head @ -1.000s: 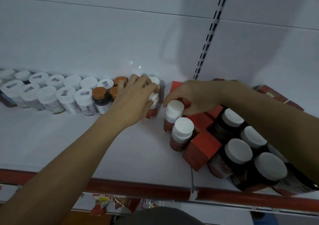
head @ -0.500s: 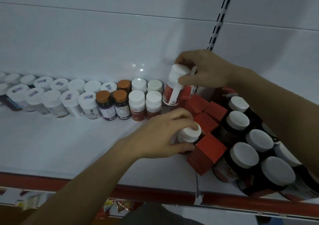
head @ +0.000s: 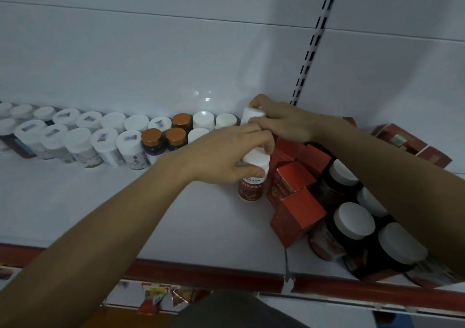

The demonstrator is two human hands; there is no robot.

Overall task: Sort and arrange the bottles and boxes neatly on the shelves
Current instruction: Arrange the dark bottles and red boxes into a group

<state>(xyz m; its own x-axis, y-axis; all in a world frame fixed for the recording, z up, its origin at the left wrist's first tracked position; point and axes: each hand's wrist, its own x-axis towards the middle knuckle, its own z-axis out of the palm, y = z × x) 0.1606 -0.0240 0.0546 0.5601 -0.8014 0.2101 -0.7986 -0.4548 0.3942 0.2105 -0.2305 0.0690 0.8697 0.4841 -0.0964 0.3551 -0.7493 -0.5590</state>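
Left fingers curled round red-labelled bottle, right fingers curled round rear bottle, contents unseen

1. Red-labelled bottle: white band of dark Chinese characters, too blurred to read.
2. Red box at its 3 o'clock: yellow emblem, illegible.
3. White bottles at 9 o'clock: cap stickers, unreadable.

You have a white panelled wall behind, with a black-slotted upright strip at right. Low down, a small white tag hangs at the red front rail; blurred colourful packets underneath.
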